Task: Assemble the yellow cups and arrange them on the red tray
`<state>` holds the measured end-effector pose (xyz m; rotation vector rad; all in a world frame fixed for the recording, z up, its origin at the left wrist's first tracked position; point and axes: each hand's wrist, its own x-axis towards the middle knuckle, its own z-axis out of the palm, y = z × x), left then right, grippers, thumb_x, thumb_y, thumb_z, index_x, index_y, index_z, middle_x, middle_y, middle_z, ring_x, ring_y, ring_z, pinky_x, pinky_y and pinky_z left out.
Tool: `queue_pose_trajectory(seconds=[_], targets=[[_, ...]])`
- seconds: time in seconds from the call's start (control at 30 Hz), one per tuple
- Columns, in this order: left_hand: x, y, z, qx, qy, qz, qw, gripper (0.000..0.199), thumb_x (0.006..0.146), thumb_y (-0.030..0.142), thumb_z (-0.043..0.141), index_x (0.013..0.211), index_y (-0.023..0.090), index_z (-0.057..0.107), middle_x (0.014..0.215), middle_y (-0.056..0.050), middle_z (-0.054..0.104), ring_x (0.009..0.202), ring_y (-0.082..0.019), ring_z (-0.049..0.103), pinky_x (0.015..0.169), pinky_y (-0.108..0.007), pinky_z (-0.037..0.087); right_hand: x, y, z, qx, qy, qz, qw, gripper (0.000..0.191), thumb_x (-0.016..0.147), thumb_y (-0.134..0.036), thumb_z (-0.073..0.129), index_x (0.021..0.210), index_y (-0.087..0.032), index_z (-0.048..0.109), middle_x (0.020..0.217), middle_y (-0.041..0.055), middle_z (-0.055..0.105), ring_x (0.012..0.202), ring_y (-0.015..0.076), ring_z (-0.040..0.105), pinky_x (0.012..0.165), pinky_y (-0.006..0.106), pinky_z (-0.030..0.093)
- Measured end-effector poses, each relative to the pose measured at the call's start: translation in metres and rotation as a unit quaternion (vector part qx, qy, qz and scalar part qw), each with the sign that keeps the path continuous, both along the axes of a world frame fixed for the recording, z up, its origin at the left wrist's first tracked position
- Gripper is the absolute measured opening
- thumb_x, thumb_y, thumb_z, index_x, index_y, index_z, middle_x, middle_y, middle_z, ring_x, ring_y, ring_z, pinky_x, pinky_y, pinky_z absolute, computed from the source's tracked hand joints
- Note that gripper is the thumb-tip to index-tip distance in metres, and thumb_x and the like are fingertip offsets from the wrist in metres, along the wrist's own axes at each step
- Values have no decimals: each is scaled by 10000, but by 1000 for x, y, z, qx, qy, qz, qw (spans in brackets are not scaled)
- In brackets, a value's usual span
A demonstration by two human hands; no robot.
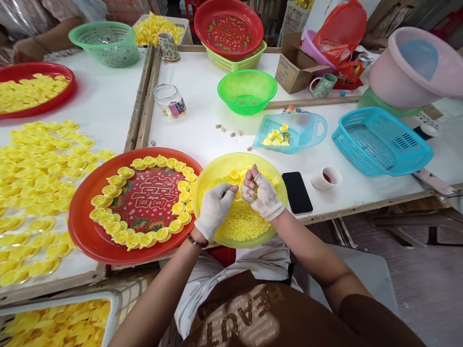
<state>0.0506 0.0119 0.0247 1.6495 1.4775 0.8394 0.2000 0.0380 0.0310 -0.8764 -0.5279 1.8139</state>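
My left hand (217,207), in a white glove with bare fingertips, is over the left side of a yellow bowl (202,176). Its thumb and fingers are pinched together; whatever is between them is too small to make out. Opposite it, my right hand (265,197), gloved the same way, is curled closed with the thumb up, its contents hidden. Beneath both hands lie many small yellow pellets (240,224) and a few yellow cup-shaped pieces (235,174). Left of the bowl, a red tray (83,226) carries a ring of yellow plastic cup-shaped pieces (163,234).
Loose yellow pieces (43,178) spread across the table's left. Right of the bowl are a black phone (297,193), a paper cup (327,179) and a blue basket (383,144). Behind stand a blue scoop (304,132), a green basin (248,91) and a glass jar (169,100).
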Motion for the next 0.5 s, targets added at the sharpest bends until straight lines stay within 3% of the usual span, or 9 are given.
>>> queue_pose_trajectory(seconds=[0.13, 0.23, 0.33, 0.4, 0.5], targets=[[-1, -2, -7, 113, 133, 15, 985, 326, 972, 394, 512, 750, 200, 653, 830, -79, 670, 809, -217, 631, 750, -337, 510, -4, 1, -5, -11, -14, -5, 1000, 546, 861, -669, 691, 718, -217, 419, 577, -94, 358, 434, 53, 315, 402, 191, 252], [-10, -8, -10, 133, 171, 1, 976, 274, 981, 398, 543, 1076, 189, 693, 1035, -109, 711, 944, -248, 673, 833, -359, 533, -6, -1, -8, -8, -51, -13, 999, 537, 844, -663, 711, 719, -211, 449, 578, -89, 393, 441, 52, 349, 416, 192, 278], [-19, -14, -10, 135, 232, -42, 962, 438, 895, 401, 688, 1272, 184, 637, 1186, -129, 688, 1059, -293, 670, 898, -396, 530, -9, -2, -7, 3, -66, -16, 998, 543, 816, -665, 738, 715, -210, 460, 575, -89, 403, 438, 53, 352, 408, 195, 266], [-21, -15, -9, 132, 264, -51, 954, 454, 872, 375, 714, 1278, 187, 634, 1181, -126, 691, 1067, -306, 669, 897, -404, 524, -9, 0, -2, 12, -63, -18, 998, 542, 816, -661, 742, 716, -212, 456, 571, -92, 391, 431, 51, 341, 400, 194, 244], [-16, -2, -4, 128, 273, -4, 953, 317, 942, 345, 617, 1210, 181, 655, 1079, -117, 707, 981, -281, 680, 846, -384, 518, -9, 10, 7, 42, -60, -30, 997, 514, 854, -636, 718, 723, -214, 457, 569, -90, 384, 435, 51, 329, 398, 190, 236]])
